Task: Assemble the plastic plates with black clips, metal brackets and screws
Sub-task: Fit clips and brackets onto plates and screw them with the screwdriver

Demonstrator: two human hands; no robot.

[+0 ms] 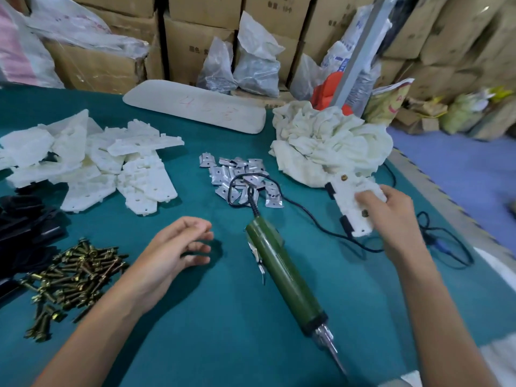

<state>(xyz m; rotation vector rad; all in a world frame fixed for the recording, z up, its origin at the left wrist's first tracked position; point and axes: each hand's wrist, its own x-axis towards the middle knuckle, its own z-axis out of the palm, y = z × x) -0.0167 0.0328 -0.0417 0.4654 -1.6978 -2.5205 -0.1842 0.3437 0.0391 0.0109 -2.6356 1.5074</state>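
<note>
My right hand [391, 216] grips a white plastic plate [350, 202] at the right of the table; black clips stick out of its left edge and screw heads show on its face. My left hand [178, 247] hovers open and empty over the green table [195, 331]. A heap of white plastic plates [92, 163] lies at the far left. Silver metal brackets [240, 177] are scattered in the middle. Brass-coloured screws [72, 272] are piled at the near left, with black clips [25, 227] beyond them at the left edge.
A green electric screwdriver [284, 277] lies between my hands, its black cord [321, 224] looping over the brackets and under the held plate. A crumpled white cloth [329, 146], a white foam pad [195, 107], plastic bags and cardboard boxes [195, 51] stand at the back.
</note>
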